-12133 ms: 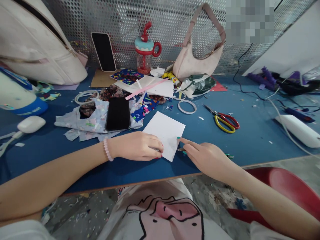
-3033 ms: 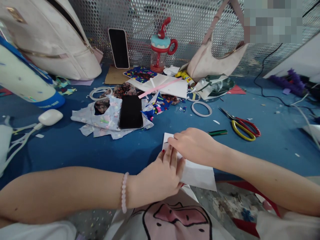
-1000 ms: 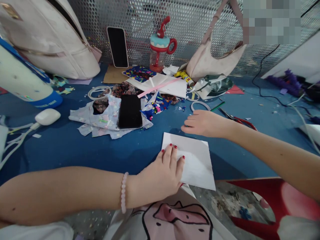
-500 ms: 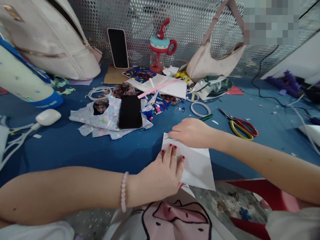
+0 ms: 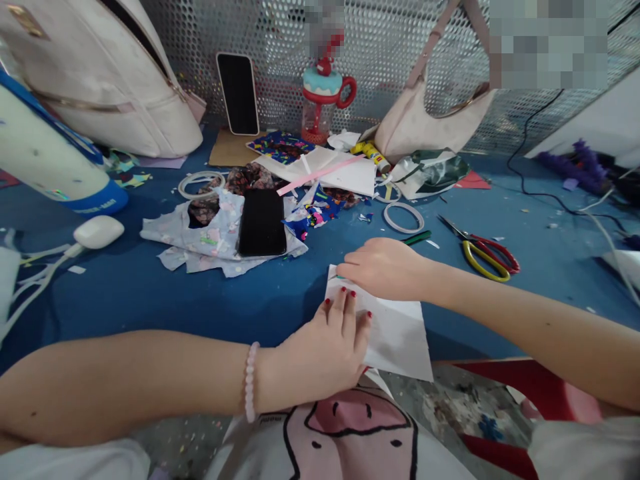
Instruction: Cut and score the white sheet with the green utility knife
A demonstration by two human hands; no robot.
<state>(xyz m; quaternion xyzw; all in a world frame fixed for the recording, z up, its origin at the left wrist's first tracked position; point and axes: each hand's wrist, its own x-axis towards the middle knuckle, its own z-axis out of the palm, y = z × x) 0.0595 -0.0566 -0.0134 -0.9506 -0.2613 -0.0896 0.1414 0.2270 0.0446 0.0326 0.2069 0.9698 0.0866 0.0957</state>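
A sheet of white paper (image 5: 400,333) lies at the table's front edge, its lower corner hanging over. My left hand (image 5: 330,343) rests flat on its left part with fingers stretched out, pressing it down. Just above, my right hand (image 5: 385,270) is closed round a slim green pen-like tool (image 5: 418,237). One green end sticks out behind the hand, and a small teal bit of the tip shows near the paper's upper left corner. Most of the tool is hidden by the fingers, so its exact kind does not show.
Scissors (image 5: 483,257) with red and yellow handles lie to the right, near a roll of tape (image 5: 404,217). A black phone (image 5: 262,223) sits on patterned scraps. Behind stand a red-handled cup (image 5: 320,100), a backpack (image 5: 125,87) and a handbag (image 5: 440,127). A charger (image 5: 99,232) lies left.
The view has shifted very slightly. Both hands and the paper keep almost the same position, with the green tool still in the right hand.
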